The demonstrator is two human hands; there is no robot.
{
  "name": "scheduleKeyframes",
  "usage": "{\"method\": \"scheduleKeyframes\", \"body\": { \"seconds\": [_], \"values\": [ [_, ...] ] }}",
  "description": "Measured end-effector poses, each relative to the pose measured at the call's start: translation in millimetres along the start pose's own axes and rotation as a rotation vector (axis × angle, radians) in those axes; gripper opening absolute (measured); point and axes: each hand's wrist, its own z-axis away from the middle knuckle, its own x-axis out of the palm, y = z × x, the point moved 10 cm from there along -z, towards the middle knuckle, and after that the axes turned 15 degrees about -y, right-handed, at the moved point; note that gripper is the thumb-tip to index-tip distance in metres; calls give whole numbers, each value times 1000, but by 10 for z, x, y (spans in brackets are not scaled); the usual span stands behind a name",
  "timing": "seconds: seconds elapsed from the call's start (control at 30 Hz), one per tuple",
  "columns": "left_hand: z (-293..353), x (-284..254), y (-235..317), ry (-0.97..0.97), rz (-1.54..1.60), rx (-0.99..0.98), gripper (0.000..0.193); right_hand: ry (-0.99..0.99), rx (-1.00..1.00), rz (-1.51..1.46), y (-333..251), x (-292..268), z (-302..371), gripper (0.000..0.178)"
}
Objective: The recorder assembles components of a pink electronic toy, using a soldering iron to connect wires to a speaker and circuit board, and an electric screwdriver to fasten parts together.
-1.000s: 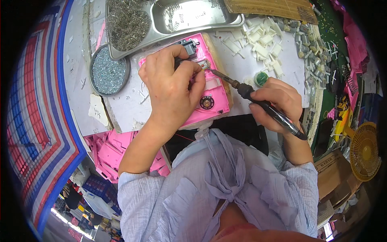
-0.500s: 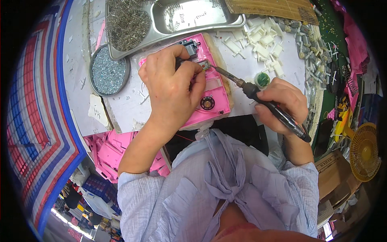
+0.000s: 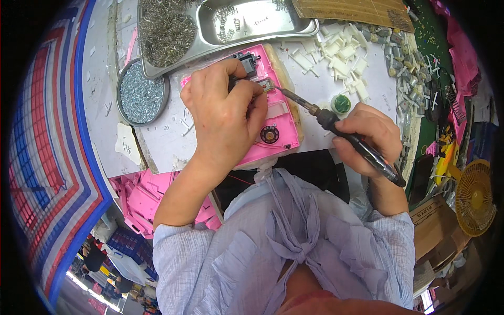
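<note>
A pink plastic housing lies on the table before me, a small round black speaker set in its near end. Bent over its left side, my left hand has thumb and fingers pinched together; whatever is between the fingertips is hidden. Close by these fingers is a small metallic part, and a dark grey block sits in the housing beyond. My right hand grips a soldering iron by its black handle. The iron's tip points left, at or very near the metallic part.
A steel tray with springs stands at the back, beside a round dish of small metal pieces. White plastic parts and small motors lie to the right, near a small pot of green stuff. A yellow fan stands far right.
Hardly anything differs. The soldering iron's tip has shifted very slightly; my left hand stays in place over the housing.
</note>
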Motion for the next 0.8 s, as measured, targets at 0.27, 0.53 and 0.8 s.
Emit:
{"method": "scheduleKeyframes", "body": {
  "seconds": [0.27,0.53,0.8],
  "values": [
    [19,-6,7,6,-15,-1,18,72,1,-11,22,-123,73,30],
    [19,-23,-55,17,56,-14,13,96,24,3,34,-178,81,32],
    [-74,-8,15,-1,-68,-15,13,36,15,29,84,-16,-41,33]
  ]
}}
